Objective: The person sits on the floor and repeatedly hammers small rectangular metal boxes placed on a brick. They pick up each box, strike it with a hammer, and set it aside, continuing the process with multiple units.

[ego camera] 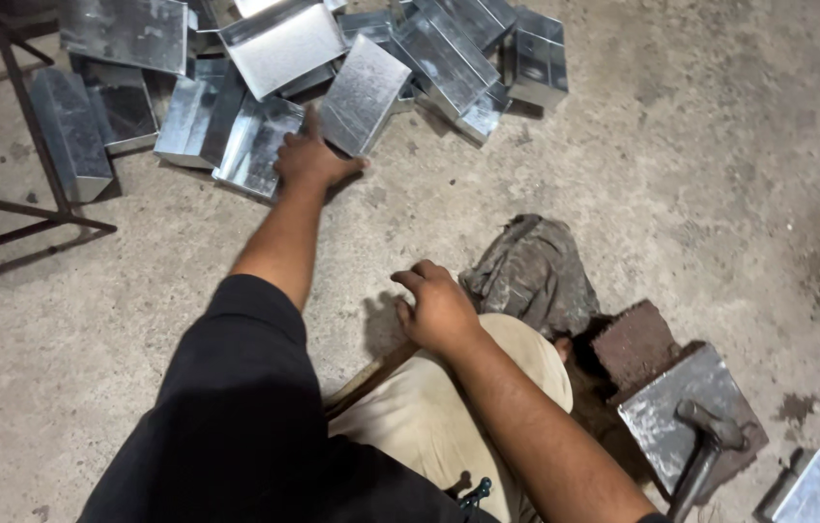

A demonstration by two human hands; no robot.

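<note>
Sheet-metal box lies at the near edge of the heap of metal boxes on the concrete floor, and your left hand is right on it, fingers spread flat, not yet closed around anything. Get those fingers under the lower rim and pinch one wall, keeping clear of the cut edges; I'd judge they could bite. Your right hand rests on your knee, fingers loosely curled, holding nothing I can make out. Just beside it lies a crumpled rag. Further right, a hammer sits on a flat metal plate, next to a brick.
</note>
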